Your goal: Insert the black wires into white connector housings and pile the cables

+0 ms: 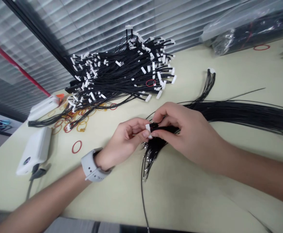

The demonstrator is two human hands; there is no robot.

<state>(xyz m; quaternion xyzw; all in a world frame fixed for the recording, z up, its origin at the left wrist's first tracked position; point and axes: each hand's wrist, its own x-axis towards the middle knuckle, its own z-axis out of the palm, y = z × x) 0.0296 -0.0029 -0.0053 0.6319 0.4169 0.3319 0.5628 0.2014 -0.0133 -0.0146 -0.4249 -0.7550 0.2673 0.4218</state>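
Left hand had thumb and fingers pinched narrow on a white connector housing, held just above the pale yellow table, mid-frame. Right hand had thumb and fingertips close together right beside it, apparently around black wires leading to the housing; couldn't tell how many, or whether any were fully seated. Metal crimp terminals fanned out below the hands, and the long wire bundle ran off to the right, partly under the right hand. Main risk, as judged: a terminal going into the wrong cavity or only partway, since fingers covered much of the housing. Pushing a thin wire off-axis could have bent its terminal; a slack left pinch could have let the small housing twist. The fanned ends looked prone to snagging on each other. One stray wire trailed toward the near table edge, so a sleeve or lap could have caught it and tugged others loose. Pile of wire harnesses sat well apart behind; a red rubber band lay near the left wrist.
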